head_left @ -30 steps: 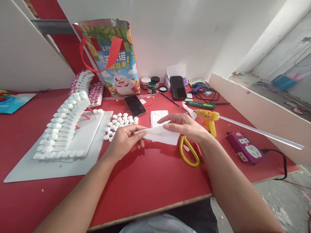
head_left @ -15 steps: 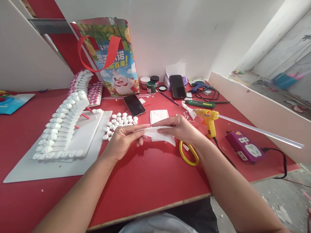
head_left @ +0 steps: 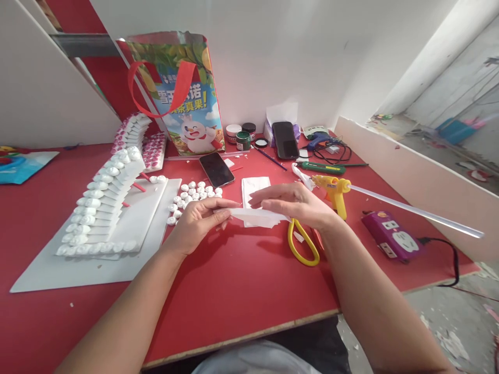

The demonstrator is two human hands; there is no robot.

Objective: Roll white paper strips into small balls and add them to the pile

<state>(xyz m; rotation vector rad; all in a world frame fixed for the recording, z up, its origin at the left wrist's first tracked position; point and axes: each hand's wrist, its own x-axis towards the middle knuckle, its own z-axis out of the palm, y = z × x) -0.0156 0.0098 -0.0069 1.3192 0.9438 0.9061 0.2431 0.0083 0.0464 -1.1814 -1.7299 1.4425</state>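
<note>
A narrow folded strip of thin white paper [head_left: 251, 213] stretches sideways above the red table. My left hand [head_left: 198, 221] pinches its left end between thumb and fingers. Over the strip's right part is my right hand [head_left: 298, 203], its fingers stretched out and the thumb apart from them. The thumb lies along the strip's upper edge; whether it touches the paper is hard to see. Behind the strip lies a stack of white tissue sheets [head_left: 255, 184], partly covered by my right hand. Small white rolled paper rosettes [head_left: 191, 196] sit in a group beyond my left hand.
At left, a curved white rosette-topped model [head_left: 95, 200] stands on a white board [head_left: 50, 272]. Scissors with yellow handles [head_left: 298, 249], a yellow glue gun [head_left: 333, 189] and a purple power strip [head_left: 393, 236] lie right. Behind are a phone [head_left: 217, 169], paint jars [head_left: 243, 140] and a printed bag [head_left: 187, 114].
My right hand has slid right along the paper, and its fingers have straightened out of their pinch. The paper now shows as a narrower, straighter strip. My left hand keeps its hold.
</note>
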